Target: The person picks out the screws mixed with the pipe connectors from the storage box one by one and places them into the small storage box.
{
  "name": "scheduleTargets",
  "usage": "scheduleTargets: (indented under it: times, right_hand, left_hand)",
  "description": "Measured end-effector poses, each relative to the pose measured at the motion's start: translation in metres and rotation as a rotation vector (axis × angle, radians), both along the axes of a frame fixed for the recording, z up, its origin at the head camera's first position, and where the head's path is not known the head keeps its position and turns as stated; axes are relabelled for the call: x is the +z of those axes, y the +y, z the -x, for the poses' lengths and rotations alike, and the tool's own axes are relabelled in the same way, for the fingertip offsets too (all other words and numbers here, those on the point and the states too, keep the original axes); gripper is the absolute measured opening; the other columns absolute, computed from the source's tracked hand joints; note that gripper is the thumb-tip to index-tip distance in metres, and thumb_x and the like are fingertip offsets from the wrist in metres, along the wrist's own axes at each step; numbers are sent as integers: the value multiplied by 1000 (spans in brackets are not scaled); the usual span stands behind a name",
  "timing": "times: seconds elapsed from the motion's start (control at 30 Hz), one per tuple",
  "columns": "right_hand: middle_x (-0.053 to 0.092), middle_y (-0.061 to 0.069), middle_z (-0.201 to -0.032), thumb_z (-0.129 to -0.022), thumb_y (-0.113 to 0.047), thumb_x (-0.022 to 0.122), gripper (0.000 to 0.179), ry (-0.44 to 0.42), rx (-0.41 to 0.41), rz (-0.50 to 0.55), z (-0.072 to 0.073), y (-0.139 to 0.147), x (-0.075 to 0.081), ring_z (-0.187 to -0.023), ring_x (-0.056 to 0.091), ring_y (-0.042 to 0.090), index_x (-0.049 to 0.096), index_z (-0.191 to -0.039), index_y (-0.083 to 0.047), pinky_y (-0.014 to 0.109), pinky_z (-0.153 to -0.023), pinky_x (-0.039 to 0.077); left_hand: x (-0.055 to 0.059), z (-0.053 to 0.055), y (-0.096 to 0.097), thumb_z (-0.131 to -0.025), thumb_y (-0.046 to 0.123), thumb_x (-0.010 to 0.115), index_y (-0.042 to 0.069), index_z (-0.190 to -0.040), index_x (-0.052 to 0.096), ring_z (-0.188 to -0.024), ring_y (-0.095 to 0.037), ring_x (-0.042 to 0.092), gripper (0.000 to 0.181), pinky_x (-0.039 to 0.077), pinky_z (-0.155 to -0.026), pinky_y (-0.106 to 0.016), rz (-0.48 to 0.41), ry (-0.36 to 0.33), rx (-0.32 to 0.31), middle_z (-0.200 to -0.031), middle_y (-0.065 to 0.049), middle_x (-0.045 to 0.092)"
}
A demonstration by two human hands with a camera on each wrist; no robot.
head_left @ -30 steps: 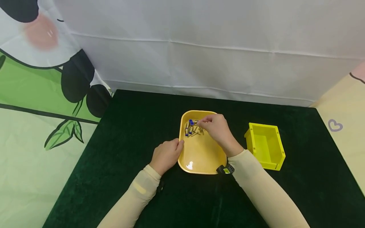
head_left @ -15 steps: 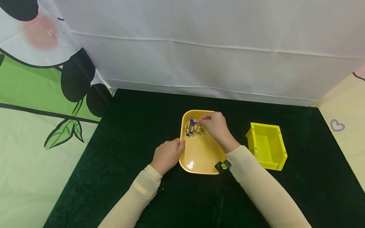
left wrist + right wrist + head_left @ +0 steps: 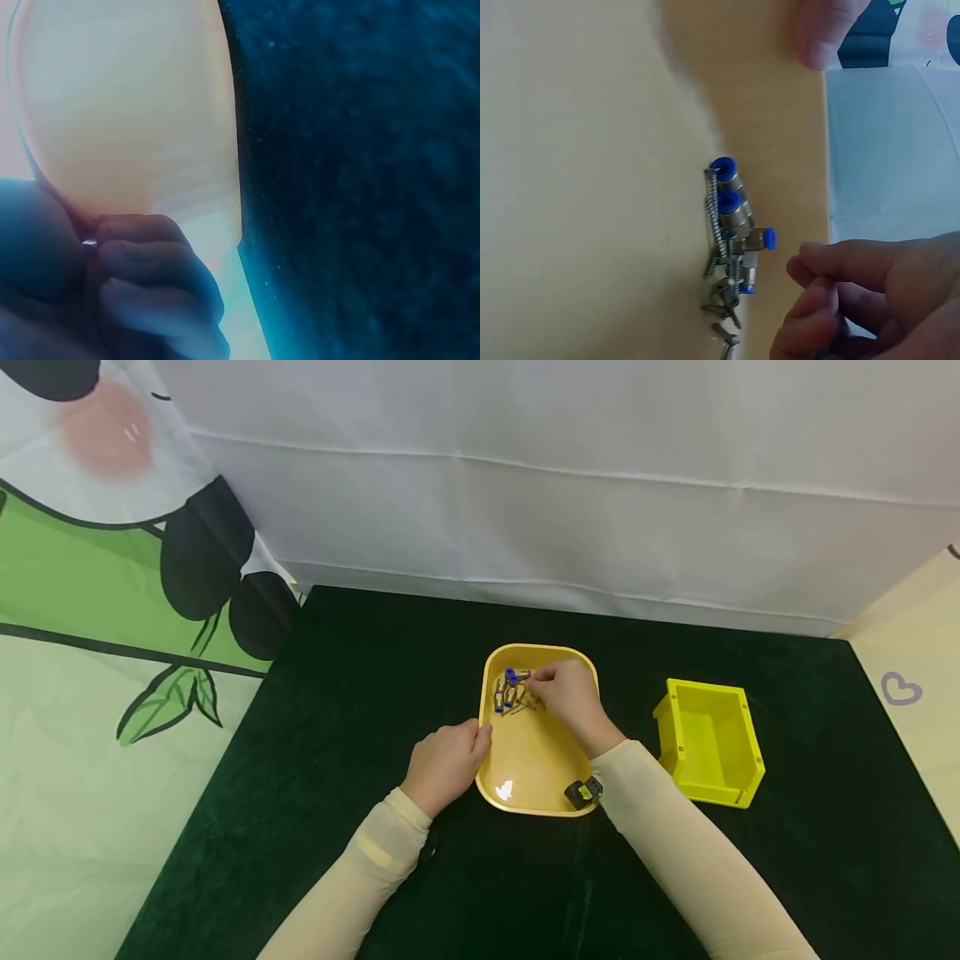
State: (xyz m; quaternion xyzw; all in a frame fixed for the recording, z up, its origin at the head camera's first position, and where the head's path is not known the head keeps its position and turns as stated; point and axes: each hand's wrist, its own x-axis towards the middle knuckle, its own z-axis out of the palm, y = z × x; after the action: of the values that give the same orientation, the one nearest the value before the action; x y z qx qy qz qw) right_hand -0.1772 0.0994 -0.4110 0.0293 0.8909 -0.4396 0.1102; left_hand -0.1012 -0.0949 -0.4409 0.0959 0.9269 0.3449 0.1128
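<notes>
I have the tray [image 3: 517, 760] on the green table [image 3: 360, 693], and I take its centre as my clock, with twelve at the far edge. The left hand [image 3: 447, 762] grips its rim at nine, thumb on top. Inside, at eleven, I see a cluster of blue-ended fittings [image 3: 733, 214] with thin screws [image 3: 715, 216] among and beside them. The right hand [image 3: 573, 697] reaches over the tray at one, fingers curled, tips just beside the fittings; I cannot tell whether they pinch anything. A yellow bin [image 3: 697, 752] stands apart at three.
</notes>
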Motion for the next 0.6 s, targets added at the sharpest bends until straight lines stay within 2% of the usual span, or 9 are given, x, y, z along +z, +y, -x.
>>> scheduleTargets:
  times: [0.13, 0.4, 0.6]
  right_hand:
    - [73, 16, -91, -93, -16, 68, 18, -28, 13, -26, 2, 3, -5, -77, 68, 28, 76, -95, 0, 23, -57, 51]
    - [72, 13, -81, -91, -17, 72, 16, -65, 39, -64, 10, 9, -13, -66, 64, 22, 77, -88, -2, 24, -54, 48]
    - [72, 9, -75, -91, -19, 72, 18, -60, 98, -158, 17, 10, -17, -59, 63, 17, 76, -81, -3, 24, -52, 49]
  left_hand:
    - [1, 1, 2, -107, 36, 36, 15, -92, 61, -51, -15, 57, 36, 47, -50, -32, 6, -4, -6, -63, 2, 57]
    - [3, 4, 7, -107, 37, 34, 17, -91, 59, -51, -15, 57, 36, 47, -50, -32, 20, -21, -3, -64, 2, 58]
    - [2, 6, 10, -107, 38, 34, 18, -90, 59, -52, -15, 57, 37, 47, -51, -33, 21, -16, 3, -65, 2, 58]
